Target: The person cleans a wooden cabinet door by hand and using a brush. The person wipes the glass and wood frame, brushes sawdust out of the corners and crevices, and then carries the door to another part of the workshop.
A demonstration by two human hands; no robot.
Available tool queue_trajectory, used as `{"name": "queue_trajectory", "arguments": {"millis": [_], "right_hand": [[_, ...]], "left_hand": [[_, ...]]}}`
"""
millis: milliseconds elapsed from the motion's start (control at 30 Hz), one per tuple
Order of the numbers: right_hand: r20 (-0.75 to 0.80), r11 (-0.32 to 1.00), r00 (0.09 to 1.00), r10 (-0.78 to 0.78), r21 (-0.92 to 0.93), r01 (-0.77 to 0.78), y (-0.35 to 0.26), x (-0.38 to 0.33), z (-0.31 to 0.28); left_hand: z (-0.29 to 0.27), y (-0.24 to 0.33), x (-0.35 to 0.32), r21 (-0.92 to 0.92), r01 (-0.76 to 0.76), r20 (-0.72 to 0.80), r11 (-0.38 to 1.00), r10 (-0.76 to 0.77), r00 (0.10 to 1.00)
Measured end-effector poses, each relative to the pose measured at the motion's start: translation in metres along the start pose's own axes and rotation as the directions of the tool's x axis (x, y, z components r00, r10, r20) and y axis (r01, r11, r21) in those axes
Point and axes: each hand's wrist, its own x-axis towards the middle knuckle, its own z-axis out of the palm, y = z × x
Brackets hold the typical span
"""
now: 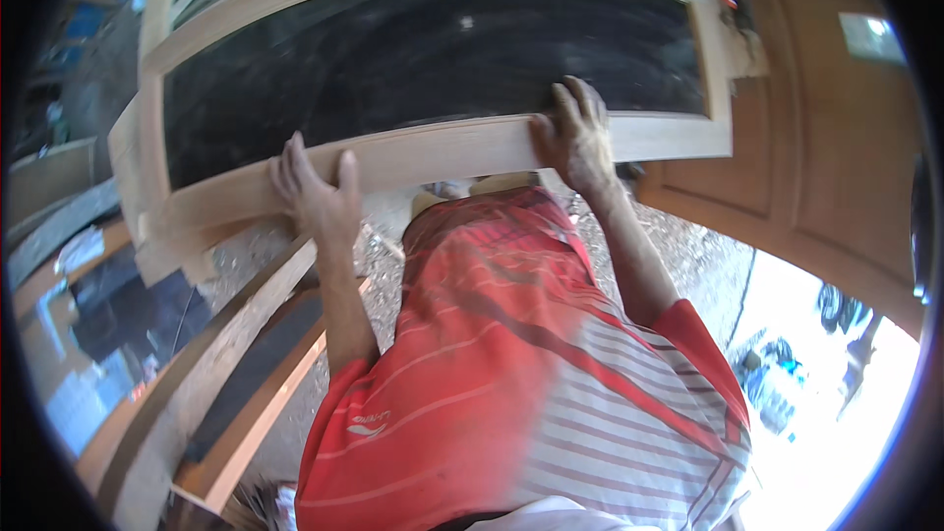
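Observation:
A pale wooden frame with a dark, glossy panel set inside it spans the upper part of the view. My left hand rests on the near rail toward its left end, fingers spread and thumb apart. Farther right, my right hand lies across the same rail, with its fingers stretched over the inner edge onto the panel. Neither hand is wrapped round the rail as far as I can see. The underside of the frame is hidden.
A brown panelled wooden door stands at the right. On the left, a curved-looking wooden board and other lengths of timber lean near my left arm. Debris covers the floor. Bags and dark items lie in bright light at the lower right.

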Motion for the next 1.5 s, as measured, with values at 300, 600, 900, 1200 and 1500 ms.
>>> {"name": "queue_trajectory", "arguments": {"millis": [300, 600, 900, 1200, 1500], "right_hand": [[-0.085, 0.983, 0.992, 0.097, 0.165, -0.082, 0.073, 0.020, -0.046], [-0.218, 0.955, 0.930, 0.296, 0.059, -0.290, 0.262, 0.075, -0.105], [-0.375, 0.959, 0.916, 0.144, -0.174, -0.222, 0.469, 0.179, -0.127], [0.034, 0.908, 0.916, 0.399, -0.156, -0.390, 0.529, 0.188, -0.131], [-0.039, 0.933, 0.940, 0.338, -0.121, -0.340, 0.516, 0.178, -0.107]], "left_hand": [[0.020, -0.004, 0.000, -0.011, 0.053, -0.112, 0.999, -0.054, 0.992], [0.040, 0.028, 0.014, -0.093, 0.249, -0.289, 0.964, -0.265, 0.920], [0.047, 0.026, 0.019, -0.039, 0.283, -0.348, 0.958, -0.278, 0.895], [0.049, 0.018, 0.013, -0.087, 0.298, -0.331, 0.951, -0.310, 0.891], [0.048, 0.023, 0.019, -0.009, 0.299, -0.382, 0.954, -0.280, 0.881]]}}
